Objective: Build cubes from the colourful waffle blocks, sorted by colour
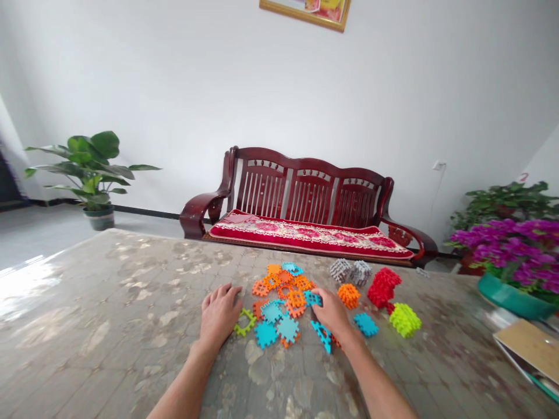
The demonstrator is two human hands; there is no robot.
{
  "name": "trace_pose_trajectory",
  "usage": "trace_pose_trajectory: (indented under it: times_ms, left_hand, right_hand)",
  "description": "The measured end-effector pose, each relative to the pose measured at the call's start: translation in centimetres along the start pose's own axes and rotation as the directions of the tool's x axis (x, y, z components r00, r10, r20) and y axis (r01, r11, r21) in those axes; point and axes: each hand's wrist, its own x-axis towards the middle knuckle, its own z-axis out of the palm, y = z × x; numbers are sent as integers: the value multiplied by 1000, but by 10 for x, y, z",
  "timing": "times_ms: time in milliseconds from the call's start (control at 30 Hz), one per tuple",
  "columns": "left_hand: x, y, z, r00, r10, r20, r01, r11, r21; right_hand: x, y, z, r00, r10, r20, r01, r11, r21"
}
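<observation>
My left hand (220, 311) lies on the table with its fingers stretched out, just beside a yellow-green toothed ring piece (252, 322), holding nothing. My right hand (332, 313) pinches a blue interlocking tile with a window grid (311, 298) at the right edge of the loose pile. Around them, orange tiles (296, 298) and plain blue toothed tiles (266, 334) overlap each other. A blue triangular piece (322, 336) lies below my right hand, with a bit of orange partly hidden near my wrist.
Right of the pile stand sorted stacks: grey (340, 270), orange (349, 295), red (383, 287), yellow-green (405, 319) and blue (365, 325). A pot of purple flowers (515, 250) and a brown board (530, 346) occupy the table's right side. Behind is a wooden bench (305, 192).
</observation>
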Motion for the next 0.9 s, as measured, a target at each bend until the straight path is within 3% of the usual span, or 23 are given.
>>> trace_pose_trajectory:
  times_ms: [133, 267, 467, 700, 900]
  left_hand:
    - [0, 1, -1, 1000, -1, 7, 1, 1000, 5]
    - [0, 1, -1, 1000, 5, 6, -5, 1000, 7]
    - [1, -1, 2, 1000, 3, -7, -3, 1000, -13]
    - [0, 0, -1, 1000, 3, 7, -3, 1000, 1]
    - [-1, 2, -3, 1000, -3, 7, 3, 1000, 10]
  right_hand:
    - [-4, -1, -5, 994, -77, 74, 89, 982, -168]
    - [-4, 0, -12, 989, -72, 128, 101, 968, -232]
    - [-9, 0, -10, 999, 43, 16, -37, 956, -291]
    - [-15, -8, -5, 995, -69, 66, 86, 944, -318]
    - [-13, 3, -7, 1000, -9, -21, 3, 961, -277]
